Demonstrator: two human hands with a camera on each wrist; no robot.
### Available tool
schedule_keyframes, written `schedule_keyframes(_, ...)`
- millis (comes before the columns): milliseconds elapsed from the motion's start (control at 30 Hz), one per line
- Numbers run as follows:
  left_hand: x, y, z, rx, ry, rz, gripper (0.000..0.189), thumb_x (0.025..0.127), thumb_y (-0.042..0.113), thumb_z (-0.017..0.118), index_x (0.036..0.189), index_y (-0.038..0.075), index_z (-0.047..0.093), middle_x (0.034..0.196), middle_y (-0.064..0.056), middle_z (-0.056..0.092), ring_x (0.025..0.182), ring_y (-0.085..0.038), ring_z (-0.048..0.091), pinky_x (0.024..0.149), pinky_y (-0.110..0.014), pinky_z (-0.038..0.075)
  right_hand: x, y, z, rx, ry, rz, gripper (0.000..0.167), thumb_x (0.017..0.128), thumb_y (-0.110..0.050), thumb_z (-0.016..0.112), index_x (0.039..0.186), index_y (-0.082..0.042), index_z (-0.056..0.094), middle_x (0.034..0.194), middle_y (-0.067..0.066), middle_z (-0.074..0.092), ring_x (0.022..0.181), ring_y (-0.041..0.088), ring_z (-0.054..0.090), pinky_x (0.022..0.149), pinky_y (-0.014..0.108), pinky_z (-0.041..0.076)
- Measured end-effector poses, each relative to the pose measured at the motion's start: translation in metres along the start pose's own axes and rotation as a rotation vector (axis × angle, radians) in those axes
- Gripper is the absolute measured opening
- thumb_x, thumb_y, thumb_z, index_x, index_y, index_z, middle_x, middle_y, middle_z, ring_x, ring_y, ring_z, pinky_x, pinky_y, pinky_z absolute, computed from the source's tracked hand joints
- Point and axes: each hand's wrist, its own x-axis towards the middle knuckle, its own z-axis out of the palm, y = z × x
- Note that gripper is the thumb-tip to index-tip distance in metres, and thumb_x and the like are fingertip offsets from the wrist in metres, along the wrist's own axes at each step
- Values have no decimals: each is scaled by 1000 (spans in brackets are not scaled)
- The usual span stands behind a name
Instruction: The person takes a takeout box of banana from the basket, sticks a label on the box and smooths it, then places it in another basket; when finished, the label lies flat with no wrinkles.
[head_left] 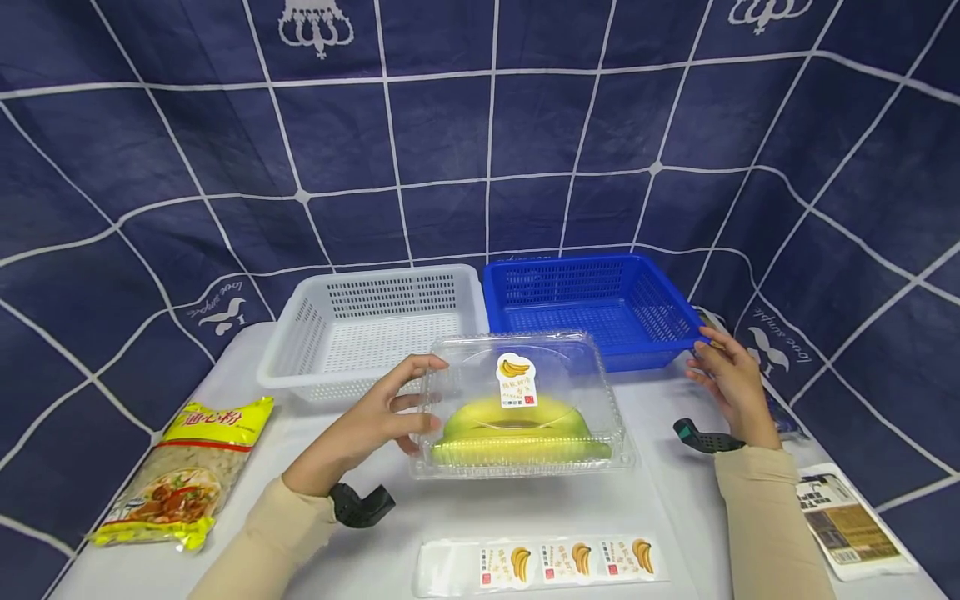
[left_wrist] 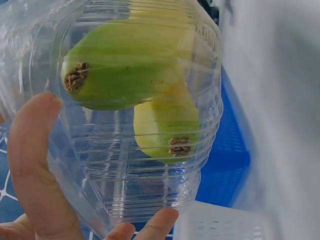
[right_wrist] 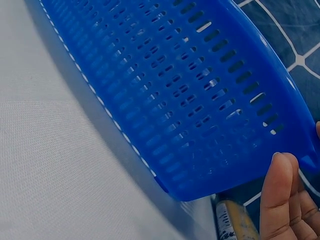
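Observation:
My left hand [head_left: 405,404] grips the left end of a clear plastic clamshell box [head_left: 465,367], held above the table in front of the baskets. Green-yellow bananas [head_left: 517,425] lie inside it, their cut stem ends showing through the ridged wall in the left wrist view. A banana sticker [head_left: 517,380] is on the lid. At the front right corner of the blue basket [head_left: 645,358], my right hand [head_left: 731,379] holds the rim with its fingertips. The thumb [right_wrist: 280,190] shows below the corner in the right wrist view.
A white basket [head_left: 300,379] stands left of the blue one. On the left lies a yellow pasta bag [head_left: 191,471]. A strip of banana stickers [head_left: 540,567] lies at the front, and a white-and-brown packet [head_left: 851,525] at the right. Blue checked cloth [head_left: 480,125] hangs behind.

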Motion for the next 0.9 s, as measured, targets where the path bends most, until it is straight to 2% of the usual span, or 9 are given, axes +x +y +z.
schedule_keyframes(233, 14, 15, -5, 6, -6, 21, 74, 90, 8, 71, 157, 4, 39, 171, -26, 17, 148, -55, 43, 60, -36, 62, 1, 1, 0, -17, 12, 8, 30, 108, -10, 66, 134, -25, 63, 104, -11, 69, 83, 7, 71, 71, 22, 63)
schedule_keyframes(500, 38, 28, -8, 19, 10, 33, 75, 90, 9, 68, 158, 6, 38, 170, -24, 20, 143, -50, 50, 61, -34, 61, 0, 1, -1, 7, 1, 1, 27, 108, -9, 66, 129, -26, 65, 102, -9, 71, 83, 8, 71, 70, 22, 63)
schedule_keyframes(667, 56, 36, -6, 18, 9, 47, 75, 90, 10, 68, 159, 9, 40, 170, -23, 21, 129, -40, 59, 63, -35, 62, 1, 1, 0, -5, 12, -7, 27, 108, -10, 67, 128, -28, 66, 102, -9, 70, 82, 8, 72, 69, 22, 63)
schedule_keyframes(833, 76, 41, -2, 17, 22, 41, 74, 88, 11, 68, 159, 14, 44, 172, -21, 22, 106, -27, 65, 66, -37, 62, 1, 2, 0, -4, 24, -8, 26, 108, -11, 67, 126, -29, 67, 103, -9, 69, 80, 8, 72, 69, 22, 63)
schedule_keyframes(900, 83, 43, 0, 10, 34, 28, 74, 88, 11, 69, 159, 15, 46, 173, -20, 20, 112, -30, 67, 67, -36, 63, 0, 2, 0, 5, 17, -17, 25, 108, -10, 67, 126, -28, 68, 103, -9, 69, 80, 8, 72, 69, 22, 63)
